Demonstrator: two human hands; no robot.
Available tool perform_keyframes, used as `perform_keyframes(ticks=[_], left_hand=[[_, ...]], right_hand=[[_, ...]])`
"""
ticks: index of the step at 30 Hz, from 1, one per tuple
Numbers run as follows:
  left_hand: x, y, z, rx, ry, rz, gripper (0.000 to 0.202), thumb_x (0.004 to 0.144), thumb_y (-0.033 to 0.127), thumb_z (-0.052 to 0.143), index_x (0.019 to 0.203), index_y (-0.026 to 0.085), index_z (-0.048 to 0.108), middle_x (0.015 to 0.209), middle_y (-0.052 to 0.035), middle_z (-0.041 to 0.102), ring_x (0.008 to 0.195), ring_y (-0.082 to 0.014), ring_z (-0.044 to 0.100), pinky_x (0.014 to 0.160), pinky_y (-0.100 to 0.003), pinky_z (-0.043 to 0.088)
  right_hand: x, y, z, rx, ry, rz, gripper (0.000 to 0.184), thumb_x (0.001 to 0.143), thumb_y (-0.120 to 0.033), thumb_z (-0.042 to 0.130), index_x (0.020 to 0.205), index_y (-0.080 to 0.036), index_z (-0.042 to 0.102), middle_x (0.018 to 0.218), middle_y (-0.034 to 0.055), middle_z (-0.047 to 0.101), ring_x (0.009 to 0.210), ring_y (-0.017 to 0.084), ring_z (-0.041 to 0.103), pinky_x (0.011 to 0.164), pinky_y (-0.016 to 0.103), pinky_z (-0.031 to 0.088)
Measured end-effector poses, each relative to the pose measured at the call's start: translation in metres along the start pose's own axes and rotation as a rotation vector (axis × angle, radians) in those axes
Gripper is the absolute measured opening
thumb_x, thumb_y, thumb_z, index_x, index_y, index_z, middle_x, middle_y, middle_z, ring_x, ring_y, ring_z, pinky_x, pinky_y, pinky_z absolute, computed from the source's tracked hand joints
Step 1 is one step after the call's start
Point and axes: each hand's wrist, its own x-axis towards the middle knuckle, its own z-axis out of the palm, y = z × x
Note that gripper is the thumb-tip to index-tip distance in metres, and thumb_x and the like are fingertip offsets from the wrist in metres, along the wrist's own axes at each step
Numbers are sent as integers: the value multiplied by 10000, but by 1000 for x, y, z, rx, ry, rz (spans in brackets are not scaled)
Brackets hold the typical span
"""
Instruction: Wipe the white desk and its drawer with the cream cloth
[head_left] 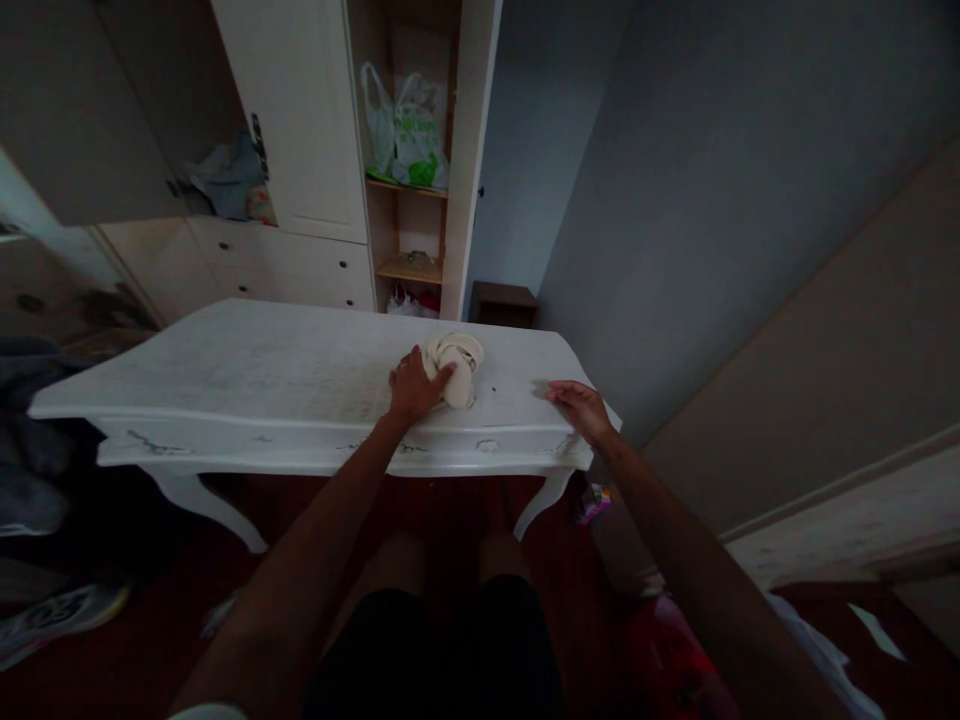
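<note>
A cream-coloured bundle (459, 365), apparently soft cloth wound into loops, lies on the white table (300, 350). Its exact kind is hard to make out. My left hand (414, 388) grips the bundle's left side, with the thumb over its front and the fingers behind. Near the table's right end, apart from the bundle, is my right hand (581, 405). Its fingers and thumb are drawn together low over the tabletop, and whatever may be between the fingertips is too small and dim to name.
Behind the table stands a white wardrobe (315, 130) with an open door and shelves. A white plastic bag (420, 135) sits on one shelf. A grey-blue wall (720, 180) rises at the right. A shoe (64, 615) and a red item (667, 650) are on the floor.
</note>
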Motion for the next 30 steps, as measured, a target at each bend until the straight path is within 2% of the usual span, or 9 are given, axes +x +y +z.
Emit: perform_keyframes(ticks=[4,8,10,15,21,23,25,27,30], left_hand=[[6,-11,-4,-409,144,-88,449,796,479,542,1066,123,590,1110,-169,613,1092,-276,566,985,-427,414],[5,-21,-10,-851,383,-309,201,778,336,465,832,171,567,852,-51,604,813,-152,606,742,-288,511],[2,-23,-11,-926,376,-299,153,739,301,499,803,176,559,808,-25,594,754,-127,594,675,-247,500],[-5,-18,-11,-855,230,-167,161,700,290,540,762,160,612,722,-14,602,672,-118,561,622,-226,474],[-7,-12,-16,-920,252,-208,181,692,303,536,747,147,609,697,-12,604,640,-113,559,596,-219,450],[-6,-12,-16,-927,248,-221,182,685,308,547,744,148,610,687,-9,605,621,-110,550,583,-219,443],[-6,-14,-14,-930,244,-228,181,679,311,556,738,149,612,677,-7,606,609,-110,543,574,-220,438],[-6,-16,-12,-935,239,-223,178,681,311,562,737,150,615,675,-8,607,613,-114,546,575,-223,438],[-6,-19,-9,-930,230,-216,159,697,307,562,732,159,611,681,-6,608,630,-117,553,590,-226,442]], right_hand=[[-2,1,1,-34,24,-8,357,582,-418,813,844,-193,720,766,48,715,757,205,657,909,447,474],[-3,1,3,11,69,-44,306,599,-392,802,829,-205,727,748,35,706,747,196,652,927,440,469],[-4,0,4,34,85,-47,299,592,-388,805,818,-208,729,742,32,703,740,195,648,939,446,463],[-9,-7,7,60,122,-33,283,563,-367,812,780,-208,725,732,31,695,732,196,645,944,454,463],[-46,-24,30,100,109,3,290,595,-407,817,793,-221,718,709,27,683,705,173,634,838,377,510],[-66,-45,43,111,75,-5,276,657,-420,790,848,-235,715,704,21,680,695,162,634,802,352,519],[-88,-80,55,93,25,-58,257,736,-439,736,899,-243,706,712,19,684,714,159,643,787,339,521],[-109,-126,62,56,-4,-186,213,796,-434,688,893,-245,703,715,11,684,716,149,652,765,322,523],[-133,-190,61,-39,4,-442,191,874,-425,617,922,-256,691,741,4,665,766,144,655,833,344,517]])
